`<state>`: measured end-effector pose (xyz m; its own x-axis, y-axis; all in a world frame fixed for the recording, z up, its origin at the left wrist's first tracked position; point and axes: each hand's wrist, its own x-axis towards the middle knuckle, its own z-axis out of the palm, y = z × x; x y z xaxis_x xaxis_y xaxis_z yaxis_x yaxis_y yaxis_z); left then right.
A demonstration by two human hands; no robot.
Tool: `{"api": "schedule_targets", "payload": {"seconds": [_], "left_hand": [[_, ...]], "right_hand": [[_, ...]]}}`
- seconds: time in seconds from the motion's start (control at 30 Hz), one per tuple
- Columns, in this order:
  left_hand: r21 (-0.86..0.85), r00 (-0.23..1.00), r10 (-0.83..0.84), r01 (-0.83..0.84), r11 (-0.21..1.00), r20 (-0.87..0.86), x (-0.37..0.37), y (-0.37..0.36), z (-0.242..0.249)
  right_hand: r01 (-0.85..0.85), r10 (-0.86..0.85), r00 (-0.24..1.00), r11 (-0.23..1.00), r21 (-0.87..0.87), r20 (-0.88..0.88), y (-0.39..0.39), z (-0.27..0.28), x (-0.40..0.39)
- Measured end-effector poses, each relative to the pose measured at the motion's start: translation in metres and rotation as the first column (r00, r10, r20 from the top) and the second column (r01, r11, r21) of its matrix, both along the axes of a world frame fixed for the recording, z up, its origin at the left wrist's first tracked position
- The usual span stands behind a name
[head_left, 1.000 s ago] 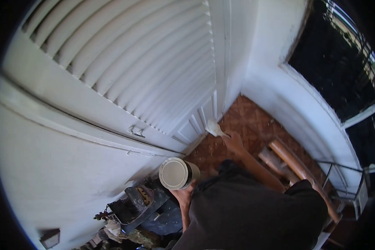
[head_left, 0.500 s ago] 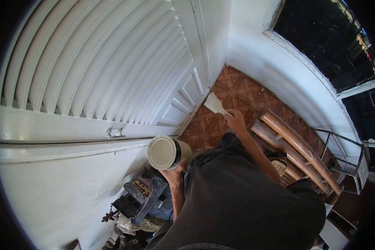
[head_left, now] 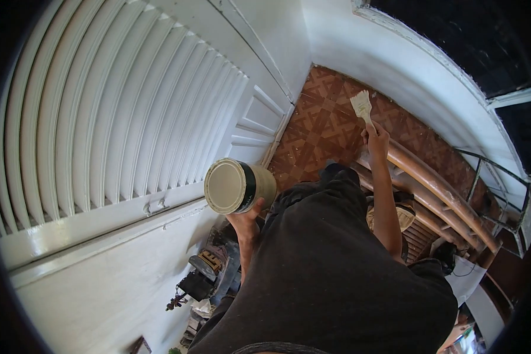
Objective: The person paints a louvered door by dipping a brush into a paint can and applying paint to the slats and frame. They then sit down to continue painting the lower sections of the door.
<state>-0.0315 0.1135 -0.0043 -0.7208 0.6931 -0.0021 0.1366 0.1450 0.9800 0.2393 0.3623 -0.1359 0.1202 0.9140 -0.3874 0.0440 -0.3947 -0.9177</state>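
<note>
My left hand [head_left: 246, 219] is wrapped round a paint can [head_left: 227, 185], which has a dark label band and a cream-coloured round end tipped toward me. It is held up beside the white louvred door [head_left: 130, 118]. Out in front, my right hand [head_left: 376, 141] grips the handle of a paintbrush [head_left: 361, 105] coated in pale paint. The brush's wide bristles point up and away from me, over the brown patterned floor [head_left: 312, 127] and apart from the door.
A wooden slatted bench [head_left: 439, 177] lies to the right, with a black metal frame [head_left: 501, 197] beyond it. White wall [head_left: 395, 65] and a dark window [head_left: 454, 41] rise at the upper right. Dark cluttered items [head_left: 203, 277] stand at the lower left.
My right hand has swung the paintbrush to the right, away from the door, turning its bristles upward. The paint can is slightly higher and tipped more. My view has shifted and turned.
</note>
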Motion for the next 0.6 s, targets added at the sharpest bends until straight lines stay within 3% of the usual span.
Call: {"api": "schedule_targets", "payload": {"seconds": [0.17,0.27,0.37,0.47,0.6], "left_hand": [[-0.024,1.0,0.012,-0.012,1.0,-0.013,0.021,0.031,0.01],[-0.084,0.998,-0.034,0.029,0.996,-0.059,0.026,0.039,0.004],[-0.096,0.997,-0.062,0.058,0.994,-0.045,0.04,0.056,0.007],[-0.134,0.993,-0.1,0.091,0.987,-0.059,0.051,0.063,0.001],[-0.16,0.993,-0.112,0.105,0.982,-0.038,0.065,0.072,-0.005]], "right_hand": [[0.105,-0.116,0.991,0.983,0.149,0.069,0.027,-0.008,0.014],[0.187,-0.181,0.982,0.967,0.172,-0.05,0.04,-0.013,0.026],[0.278,-0.251,0.946,0.953,0.117,-0.205,0.05,-0.012,0.047],[0.329,-0.308,0.919,0.943,0.046,-0.246,0.057,0.001,0.07],[0.395,-0.392,0.83,0.915,-0.078,-0.397,0.068,-0.019,0.107]]}}
